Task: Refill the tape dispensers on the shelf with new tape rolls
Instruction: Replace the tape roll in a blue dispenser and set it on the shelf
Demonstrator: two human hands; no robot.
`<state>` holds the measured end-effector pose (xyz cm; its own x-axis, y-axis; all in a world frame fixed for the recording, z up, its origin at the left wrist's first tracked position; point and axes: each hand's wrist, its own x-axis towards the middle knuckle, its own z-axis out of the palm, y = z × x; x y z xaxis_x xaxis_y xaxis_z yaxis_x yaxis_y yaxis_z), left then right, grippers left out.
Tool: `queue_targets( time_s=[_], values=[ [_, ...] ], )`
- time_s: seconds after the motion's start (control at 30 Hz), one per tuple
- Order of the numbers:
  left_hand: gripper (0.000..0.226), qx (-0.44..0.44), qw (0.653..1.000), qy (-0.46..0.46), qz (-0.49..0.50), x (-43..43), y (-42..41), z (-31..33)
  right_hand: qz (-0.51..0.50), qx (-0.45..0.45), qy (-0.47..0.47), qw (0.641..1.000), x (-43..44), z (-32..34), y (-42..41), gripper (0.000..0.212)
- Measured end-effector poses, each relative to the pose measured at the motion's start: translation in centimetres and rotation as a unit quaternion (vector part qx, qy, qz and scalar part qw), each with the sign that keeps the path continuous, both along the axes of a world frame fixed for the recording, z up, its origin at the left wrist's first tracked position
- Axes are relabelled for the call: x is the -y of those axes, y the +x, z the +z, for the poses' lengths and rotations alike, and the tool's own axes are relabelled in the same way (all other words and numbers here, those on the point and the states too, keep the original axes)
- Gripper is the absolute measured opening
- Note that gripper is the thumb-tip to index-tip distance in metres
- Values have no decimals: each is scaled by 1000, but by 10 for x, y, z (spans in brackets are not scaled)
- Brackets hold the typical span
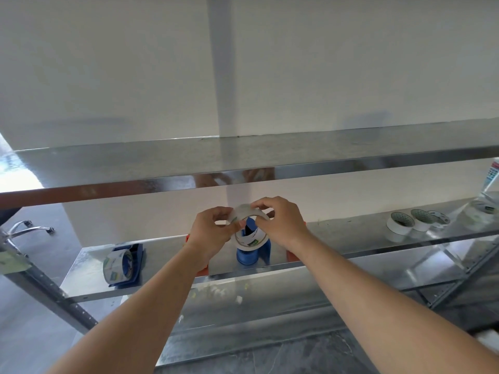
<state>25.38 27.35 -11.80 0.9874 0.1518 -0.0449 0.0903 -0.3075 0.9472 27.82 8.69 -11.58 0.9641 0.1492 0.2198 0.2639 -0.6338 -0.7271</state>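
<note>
Gripping a tape roll [251, 242] by its rim with left hand [213, 228] and right hand [280, 222], fingers curled, just above a blue dispenser [249, 256] on the metal shelf [162, 255]. Further left there, a loaded dispenser [125, 263]; well to the right, spare rolls [399, 225].

Middle tier of metal shelf [351, 238]. Blue tape dispenser [124, 263] sat at left end, roll loaded. Second blue dispenser [251, 256] stood centre. Orange items [293, 256] flanked it, mostly hidden. Three white tape rolls [399, 224] lay clustered right, a clear roll [480, 211] beyond.
</note>
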Motion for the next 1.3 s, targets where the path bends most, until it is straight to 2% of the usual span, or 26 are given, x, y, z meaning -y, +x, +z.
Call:
queue_targets(
  time_s=[0.17,0.33,0.5,0.57,0.7,0.9,1.03,1.3],
  values=[
    [54,-25,1000,-7,3,-3,-2,0,-14,33,-8,999,5,2,-2,33],
    [42,-25,1000,15,7,0,-5,0,-14,18,-16,1000,10,4,-7,32],
    [45,-4,998,52,28,7,-8,3,-13,-12,-7,1000,8,3,-12,32],
    [46,1,998,61,29,9,-9,4,-24,2,7,1000,6,2,-14,24],
    [49,7,997,74,33,11,-13,8,-43,13,27,999,5,3,-13,26],
    [48,19,994,110,20,16,-16,12,-55,38,-14,998,5,9,-15,13],
    [49,18,993,113,15,20,-18,12,-79,35,-19,996,6,10,-16,13],
    [51,6,997,72,11,14,-15,5,-147,-54,103,982,9,10,-12,23]
  ],
)
